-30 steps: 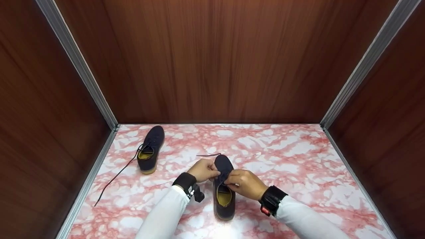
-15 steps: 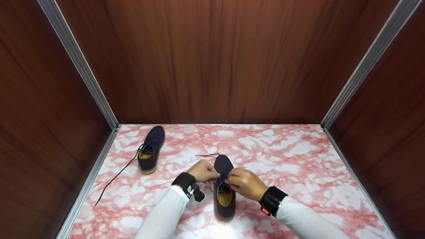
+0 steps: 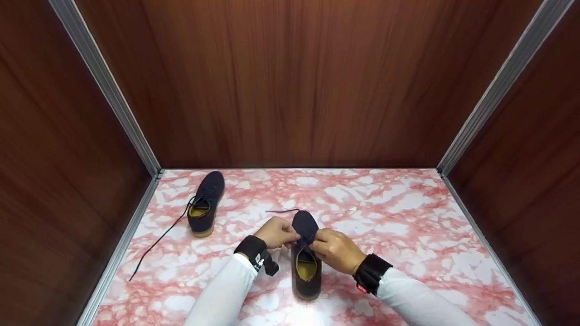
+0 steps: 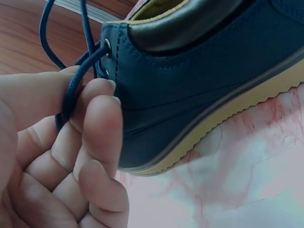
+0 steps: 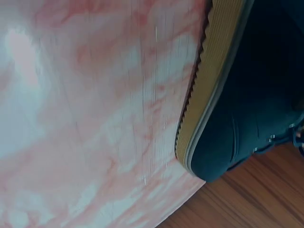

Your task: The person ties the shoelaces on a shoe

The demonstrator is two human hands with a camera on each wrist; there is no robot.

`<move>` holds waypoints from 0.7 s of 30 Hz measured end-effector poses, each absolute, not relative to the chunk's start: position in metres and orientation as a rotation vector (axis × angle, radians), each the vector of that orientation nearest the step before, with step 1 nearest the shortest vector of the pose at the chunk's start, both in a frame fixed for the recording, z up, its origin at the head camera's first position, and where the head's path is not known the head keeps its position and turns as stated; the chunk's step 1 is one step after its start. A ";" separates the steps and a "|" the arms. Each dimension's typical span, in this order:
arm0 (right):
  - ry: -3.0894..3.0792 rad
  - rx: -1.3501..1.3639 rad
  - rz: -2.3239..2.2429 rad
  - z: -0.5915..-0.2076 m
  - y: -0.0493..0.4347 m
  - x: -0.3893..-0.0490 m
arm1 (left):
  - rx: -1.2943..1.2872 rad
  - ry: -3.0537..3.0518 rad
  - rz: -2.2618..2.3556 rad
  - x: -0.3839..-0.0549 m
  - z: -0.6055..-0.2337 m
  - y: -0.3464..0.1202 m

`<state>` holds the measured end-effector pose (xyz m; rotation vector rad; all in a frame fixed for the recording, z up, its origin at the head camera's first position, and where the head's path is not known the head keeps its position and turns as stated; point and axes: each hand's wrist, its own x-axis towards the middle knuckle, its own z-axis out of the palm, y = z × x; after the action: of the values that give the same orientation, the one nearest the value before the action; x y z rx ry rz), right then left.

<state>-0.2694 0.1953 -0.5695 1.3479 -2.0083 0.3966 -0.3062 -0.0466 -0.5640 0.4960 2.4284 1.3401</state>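
A dark navy lace-up shoe [image 3: 307, 284] with a yellow lining stands near the middle of the table, toe pointing away. At its left side my left hand [image 3: 277, 233] pinches the shoelace [image 4: 72, 95] between thumb and fingers, close to the eyelets. My right hand [image 3: 336, 250] is at the right side of the lacing, fingers curled at the lace; its fingertips are partly hidden. The right wrist view shows the shoe's toe and ribbed tan sole [image 5: 207, 78], but not that hand. A loose lace end [image 3: 282, 211] lies beyond the toe.
A matching shoe [image 3: 210, 188] stands at the back left, its long lace [image 3: 158, 241] trailing toward the front left. The table [image 3: 389, 203] has a red-and-white marbled top. Brown wood-look panels [image 3: 290, 86] with grey metal edging enclose it on three sides.
My right hand has shifted slightly to the right at the lacing. The loose lace end beyond the toe has slid a little left. My left hand has barely moved.
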 end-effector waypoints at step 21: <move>-2.370 1.172 0.611 -0.577 0.205 -0.273 | 0.501 2.437 1.386 -0.304 -0.577 -0.051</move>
<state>-0.2732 0.2047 -0.5769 1.1717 -2.3700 0.6114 -0.3035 -0.0511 -0.5774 0.5009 2.4373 1.3862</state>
